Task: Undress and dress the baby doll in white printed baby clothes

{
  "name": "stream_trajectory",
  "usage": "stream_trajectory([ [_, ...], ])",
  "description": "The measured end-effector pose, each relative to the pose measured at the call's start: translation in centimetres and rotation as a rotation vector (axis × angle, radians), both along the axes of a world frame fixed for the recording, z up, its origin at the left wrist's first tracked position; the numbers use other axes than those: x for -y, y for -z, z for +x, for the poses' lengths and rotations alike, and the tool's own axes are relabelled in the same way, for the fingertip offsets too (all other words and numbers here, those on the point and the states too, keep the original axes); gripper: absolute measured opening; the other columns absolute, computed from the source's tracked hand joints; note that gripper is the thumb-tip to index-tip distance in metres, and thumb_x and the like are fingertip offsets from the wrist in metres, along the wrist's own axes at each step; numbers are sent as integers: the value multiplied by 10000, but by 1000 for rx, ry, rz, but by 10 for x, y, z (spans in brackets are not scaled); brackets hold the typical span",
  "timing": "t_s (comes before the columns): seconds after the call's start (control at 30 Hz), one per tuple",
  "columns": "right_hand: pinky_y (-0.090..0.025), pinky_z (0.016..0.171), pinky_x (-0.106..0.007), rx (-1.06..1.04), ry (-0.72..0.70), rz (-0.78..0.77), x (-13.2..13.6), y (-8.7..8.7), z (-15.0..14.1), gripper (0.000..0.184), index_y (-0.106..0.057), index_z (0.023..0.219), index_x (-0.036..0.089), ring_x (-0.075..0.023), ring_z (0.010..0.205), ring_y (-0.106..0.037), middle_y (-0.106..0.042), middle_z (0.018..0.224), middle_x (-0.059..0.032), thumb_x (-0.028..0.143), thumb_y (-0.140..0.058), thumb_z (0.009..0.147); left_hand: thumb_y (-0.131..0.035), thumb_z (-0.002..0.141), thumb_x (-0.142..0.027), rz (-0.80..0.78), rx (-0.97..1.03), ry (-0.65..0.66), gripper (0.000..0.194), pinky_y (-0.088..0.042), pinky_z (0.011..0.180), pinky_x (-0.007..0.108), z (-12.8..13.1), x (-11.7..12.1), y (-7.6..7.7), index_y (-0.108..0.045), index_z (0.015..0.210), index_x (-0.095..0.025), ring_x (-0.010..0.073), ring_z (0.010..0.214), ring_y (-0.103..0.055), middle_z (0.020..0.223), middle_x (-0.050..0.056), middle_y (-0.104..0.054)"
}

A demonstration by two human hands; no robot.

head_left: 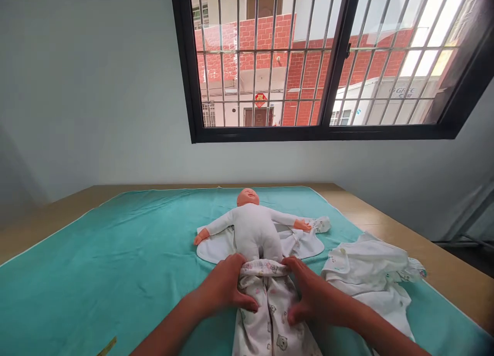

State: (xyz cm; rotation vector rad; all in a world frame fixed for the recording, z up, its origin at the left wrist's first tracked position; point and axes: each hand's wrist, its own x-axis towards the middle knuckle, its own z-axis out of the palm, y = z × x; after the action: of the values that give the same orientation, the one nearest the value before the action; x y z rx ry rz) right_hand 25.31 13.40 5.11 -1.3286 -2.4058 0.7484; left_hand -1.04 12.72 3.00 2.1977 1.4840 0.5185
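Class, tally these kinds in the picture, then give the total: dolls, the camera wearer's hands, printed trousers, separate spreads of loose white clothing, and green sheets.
Doll: 1
Hands: 2 (left hand, right hand)
Printed trousers: 1 pair
Loose white clothing: 2 spreads (one under the doll, one at right)
Green sheet: 1
Total: 7

In front of you, the doll (254, 225) in a white bodysuit lies on its back, head away from you, arms spread wide. Nearer you, the white printed pants (278, 299) stretch toward you, legs side by side, waistband across the doll's legs, whose lower parts are hidden.
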Motion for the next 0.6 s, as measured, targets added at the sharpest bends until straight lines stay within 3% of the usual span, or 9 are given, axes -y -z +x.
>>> stream_trajectory([
  [0.07,-444,759,-310,23,60,36,10,1,-5,580,-550,1036,197,-246,929,-567,-602,1068,-77,392,-825,564,-766,586,-544,2,-79,6,462,-430,670,284,4,8,2,-589,860,-216,226,806,-596,893,17,-659],
  [0.17,-411,714,-283,58,-8,168,19,5,-16,186,-549,782,199,-206,834,-579,-629,875,-38,330,-680,763,-607,779,-315,144,-132,48,152,-440,746,324,12,22,10,-546,692,-206,202,723,-582,713,22,-622],
  [0.23,-405,718,-282,74,-52,211,25,8,-18,125,-543,750,203,-196,814,-588,-633,826,-30,287,-594,827,-519,818,-215,201,-76,47,128,-437,839,350,14,35,14,-529,690,-205,184,727,-576,711,24,-605],
  [0.3,-423,740,-292,71,-54,189,33,12,-15,161,-561,843,208,-210,853,-592,-639,914,-44,321,-648,768,-568,799,-241,126,37,43,63,-444,867,344,12,48,16,-567,858,-217,188,822,-587,875,27,-629],
  [0.37,-440,828,-334,51,-70,175,41,17,-11,514,-555,1008,197,-261,981,-574,-605,1084,-93,396,-772,586,-736,659,-348,48,117,79,521,-457,869,342,8,58,16,-524,1122,-238,230,989,-563,1124,53,-586],
  [0.43,-429,904,-387,45,-76,190,49,23,-8,806,-519,1120,168,-318,1073,-540,-555,1178,-144,416,-827,417,-848,465,-403,58,108,155,897,-440,916,373,5,63,18,-447,1249,-230,273,1074,-514,1243,90,-508],
  [0.5,-420,922,-416,52,-52,220,57,30,-8,792,-520,1109,166,-339,1084,-536,-560,1164,-152,396,-815,410,-861,428,-425,105,45,192,876,-416,934,396,5,64,21,-486,1187,-202,277,1049,-501,1214,103,-500],
  [0.6,-431,881,-387,56,-57,257,66,39,-10,543,-549,982,201,-306,1016,-574,-615,1063,-105,340,-766,505,-823,508,-435,137,-70,236,671,-400,928,391,7,65,19,-538,1067,-198,265,1025,-490,1145,82,-523],
])
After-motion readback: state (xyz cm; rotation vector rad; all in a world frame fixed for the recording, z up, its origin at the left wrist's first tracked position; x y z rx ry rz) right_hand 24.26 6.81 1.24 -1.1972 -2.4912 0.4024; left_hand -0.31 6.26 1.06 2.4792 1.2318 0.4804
